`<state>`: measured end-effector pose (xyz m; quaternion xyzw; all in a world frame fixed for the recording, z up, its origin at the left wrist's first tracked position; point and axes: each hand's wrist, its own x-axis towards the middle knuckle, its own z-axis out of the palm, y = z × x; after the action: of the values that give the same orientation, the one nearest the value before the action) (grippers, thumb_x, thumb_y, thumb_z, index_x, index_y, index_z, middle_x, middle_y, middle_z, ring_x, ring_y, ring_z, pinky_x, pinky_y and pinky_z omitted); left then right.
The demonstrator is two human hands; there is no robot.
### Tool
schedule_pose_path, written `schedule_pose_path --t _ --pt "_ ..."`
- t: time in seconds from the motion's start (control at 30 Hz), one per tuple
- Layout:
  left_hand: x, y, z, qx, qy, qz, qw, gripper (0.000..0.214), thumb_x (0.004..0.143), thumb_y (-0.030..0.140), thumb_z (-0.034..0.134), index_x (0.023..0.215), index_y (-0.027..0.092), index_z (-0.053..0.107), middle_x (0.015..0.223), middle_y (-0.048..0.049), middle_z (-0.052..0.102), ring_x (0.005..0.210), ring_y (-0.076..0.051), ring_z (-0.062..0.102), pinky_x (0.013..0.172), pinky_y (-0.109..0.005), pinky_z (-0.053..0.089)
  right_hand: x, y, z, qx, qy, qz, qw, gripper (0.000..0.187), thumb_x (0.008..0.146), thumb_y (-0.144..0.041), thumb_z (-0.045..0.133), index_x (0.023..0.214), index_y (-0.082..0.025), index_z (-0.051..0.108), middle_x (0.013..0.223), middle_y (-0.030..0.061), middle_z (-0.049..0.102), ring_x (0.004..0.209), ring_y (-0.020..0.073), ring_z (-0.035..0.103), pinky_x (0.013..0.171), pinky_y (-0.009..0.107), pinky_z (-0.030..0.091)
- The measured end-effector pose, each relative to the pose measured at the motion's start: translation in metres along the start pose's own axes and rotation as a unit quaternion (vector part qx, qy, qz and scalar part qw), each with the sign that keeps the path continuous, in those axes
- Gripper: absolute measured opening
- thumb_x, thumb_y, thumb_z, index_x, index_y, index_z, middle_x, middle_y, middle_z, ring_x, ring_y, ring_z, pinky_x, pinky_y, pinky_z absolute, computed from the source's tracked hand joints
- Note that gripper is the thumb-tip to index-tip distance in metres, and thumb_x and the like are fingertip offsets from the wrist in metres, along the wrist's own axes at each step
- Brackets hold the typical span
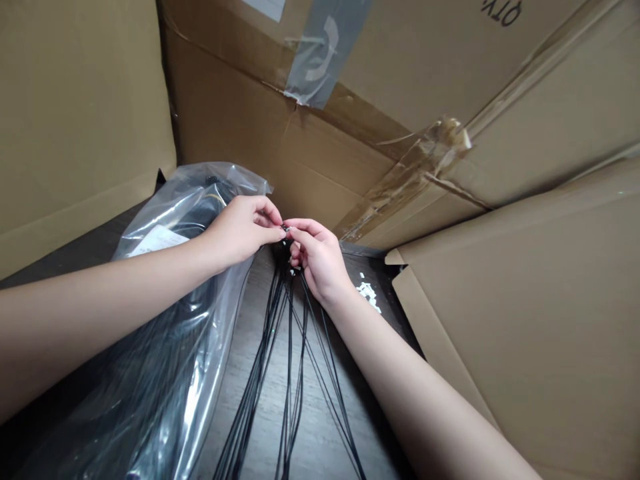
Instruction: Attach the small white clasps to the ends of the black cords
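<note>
the left hand (240,230) and right hand (317,260) hold a narrow pinch, fingertips almost meeting, on the gathered top of thin black cables (290,320), which fan down the dark bench (323,433) toward its near edge, beside a clear plastic bag (165,347), with cardboard flaps (515,347) around.

The only view comes from a camera worn on the person's head, facing forward and down along both forearms. It looks from close range at the left hand (240,230) and right hand (317,257), which meet just above the frame's centre. Below them, black cords (285,347) run down across the tabletop (320,433) to the lower edge. Cardboard flaps (520,333) crowd the top and right of the frame.
</note>
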<state>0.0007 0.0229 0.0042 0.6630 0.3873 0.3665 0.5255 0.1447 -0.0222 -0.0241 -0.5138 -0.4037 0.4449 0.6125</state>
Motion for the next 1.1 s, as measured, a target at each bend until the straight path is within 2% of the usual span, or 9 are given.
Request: schedule_pose_path --t 0.23,0.57,0.83,1.0,1.1 --pt "0.0023 -0.0035 0.0004 0.049 0.011 0.052 0.997 0.007 0.073 0.012 0.069 0.079 0.014 0.067 0.075 -0.002 0.069 0.075 -0.014 0.064 0.072 -0.027 0.048 -0.0013 -0.0015 0.0013 -0.008 -0.002 -0.002 1.0 0.022 0.066 -0.026 0.072 0.085 -0.017 0.069 0.066 -0.0053 0.061 0.046 0.0035 0.045 0.04 0.017 0.035" --pt "0.0025 -0.0043 0.0001 0.102 0.013 0.062 0.993 0.005 0.075 0.018 0.068 0.078 0.014 0.07 0.078 -0.0028 0.071 0.075 -0.014 0.063 0.072 -0.027 0.047 -0.001 -0.0008 0.0002 0.0 -0.013 -0.008 1.0 0.023 0.068 -0.028 0.073 0.088 -0.017 0.069 0.071 -0.0047 0.064 0.047 0.003 0.045 0.04 0.017 0.035" --pt "0.0025 -0.0041 0.0017 0.058 0.014 0.043 0.997 0.016 0.076 0.017 0.071 0.091 0.013 0.069 0.081 -0.0044 0.072 0.079 -0.015 0.067 0.076 -0.028 0.05 -0.0013 -0.0008 -0.0002 0.001 -0.019 -0.011 1.0 0.024 0.07 -0.03 0.072 0.09 -0.018 0.07 0.076 -0.0039 0.066 0.049 0.0031 0.045 0.041 0.017 0.035" --pt "0.0021 -0.0038 0.0008 0.076 0.008 0.059 0.995 0.009 0.076 0.017 0.069 0.084 0.013 0.07 0.082 -0.0039 0.071 0.078 -0.014 0.064 0.075 -0.027 0.048 -0.0015 -0.0018 -0.0005 0.006 -0.024 -0.007 1.0 0.026 0.068 -0.031 0.075 0.09 -0.018 0.07 0.074 -0.0041 0.065 0.049 0.0034 0.045 0.041 0.018 0.035" --pt "0.002 -0.0035 0.0009 0.086 0.013 0.061 0.994 0.008 0.075 0.015 0.067 0.083 0.014 0.069 0.081 -0.0027 0.071 0.076 -0.014 0.063 0.075 -0.027 0.048 -0.0014 -0.0021 -0.0006 0.001 -0.022 -0.006 1.0 0.028 0.066 -0.032 0.078 0.089 -0.018 0.07 0.067 -0.0059 0.061 0.049 0.0038 0.045 0.042 0.018 0.035"
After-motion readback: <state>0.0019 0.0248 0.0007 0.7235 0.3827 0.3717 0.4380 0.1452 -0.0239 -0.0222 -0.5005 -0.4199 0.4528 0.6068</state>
